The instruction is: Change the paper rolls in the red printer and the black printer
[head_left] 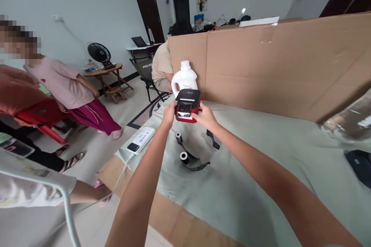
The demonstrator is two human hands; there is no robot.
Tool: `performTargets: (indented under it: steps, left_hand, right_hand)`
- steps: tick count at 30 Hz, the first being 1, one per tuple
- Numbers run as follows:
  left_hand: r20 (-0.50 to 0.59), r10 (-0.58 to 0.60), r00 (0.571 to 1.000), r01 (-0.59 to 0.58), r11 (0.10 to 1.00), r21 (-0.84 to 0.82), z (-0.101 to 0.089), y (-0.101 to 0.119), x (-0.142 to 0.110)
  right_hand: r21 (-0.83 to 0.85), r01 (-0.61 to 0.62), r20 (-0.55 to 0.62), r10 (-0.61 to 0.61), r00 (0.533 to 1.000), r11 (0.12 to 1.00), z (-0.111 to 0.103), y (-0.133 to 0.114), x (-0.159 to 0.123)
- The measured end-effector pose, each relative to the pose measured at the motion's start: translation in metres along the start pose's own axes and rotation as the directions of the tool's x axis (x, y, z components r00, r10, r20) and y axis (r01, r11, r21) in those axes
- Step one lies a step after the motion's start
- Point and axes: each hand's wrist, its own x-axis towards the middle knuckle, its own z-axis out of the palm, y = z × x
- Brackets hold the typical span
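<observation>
Both hands hold up a small red and black box-shaped device, which looks like a label printer (pixel 189 94), above the cloth-covered surface. My left hand (pixel 169 114) grips its left side. On its right side is my right hand (pixel 206 116), with fingers at the lower front corner. A dark shiny strip (pixel 184 109) shows at the device's front. Below it on the cloth lie a small black ribbon roll (pixel 179 137) and a second ribbon roll (pixel 184 157), each with a loose tail. Another black strip (pixel 213 139) lies by my right forearm.
A white jug (pixel 185 75) stands behind the device, before a tall cardboard panel (pixel 261 65). A white power strip (pixel 141 140) with a cord lies at the left edge. Plastic-wrapped material (pixel 352 117) and a dark object (pixel 358 166) are at right. Several people are nearby.
</observation>
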Motion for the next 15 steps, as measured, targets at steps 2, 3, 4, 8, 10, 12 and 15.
performTargets:
  steps: [2, 3, 4, 8, 10, 12, 15]
  left_hand:
    - [0.005, -0.077, 0.997, 0.077, 0.996, -0.034, -0.014, -0.021, 0.017]
    - [0.006, -0.108, 0.994, 0.108, 0.993, -0.048, -0.019, -0.030, 0.022]
    - [0.005, -0.133, 0.991, 0.133, 0.990, -0.056, -0.022, -0.038, 0.025]
    - [0.019, -0.202, 0.979, 0.203, 0.976, -0.076, -0.023, -0.059, 0.030]
    - [0.023, -0.217, 0.976, 0.218, 0.973, -0.070, -0.021, -0.063, 0.030]
    - [0.028, -0.223, 0.974, 0.225, 0.973, -0.055, -0.021, -0.062, 0.031]
    - [-0.008, -0.177, 0.984, 0.177, 0.984, -0.027, -0.031, -0.053, 0.022]
  right_hand:
    - [-0.037, -0.066, 0.029, 0.067, 0.997, 0.997, 0.024, 0.015, 0.012]
    - [-0.058, -0.098, 0.038, 0.100, 0.994, 0.994, 0.033, 0.021, 0.015]
    - [-0.080, -0.124, 0.043, 0.127, 0.991, 0.989, 0.040, 0.026, 0.017]
    - [-0.198, -0.161, 0.043, 0.172, 0.984, 0.967, 0.055, 0.038, 0.022]
    - [-0.270, -0.168, 0.056, 0.190, 0.980, 0.948, 0.052, 0.036, 0.023]
    - [-0.332, -0.169, 0.082, 0.207, 0.975, 0.928, 0.041, 0.029, 0.022]
    - [-0.566, -0.128, 0.156, 0.258, 0.954, 0.814, 0.011, 0.016, 0.010]
